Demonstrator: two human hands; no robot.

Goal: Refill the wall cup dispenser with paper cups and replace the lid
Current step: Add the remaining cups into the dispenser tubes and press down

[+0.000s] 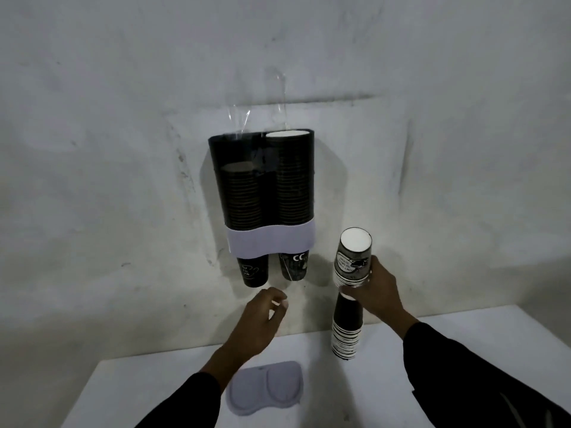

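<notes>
Right hand [375, 287] is clamped on a short stack [352, 259] of cups held up right of the dispenser [262, 180], directly above the tall stack [346, 329] standing on the table [463, 381]; left hand [262, 316] hangs empty, fingers loosely curled, just under the dispenser's spouts. The dispenser's right tube looks full to the rim and the left sits lower, so that's the likely target, and a tilted entry could jam cups on the rim. Careful: brushing that tall stack could topple it, and the lid [265, 387] lies below the dispenser, near the table's front.
</notes>
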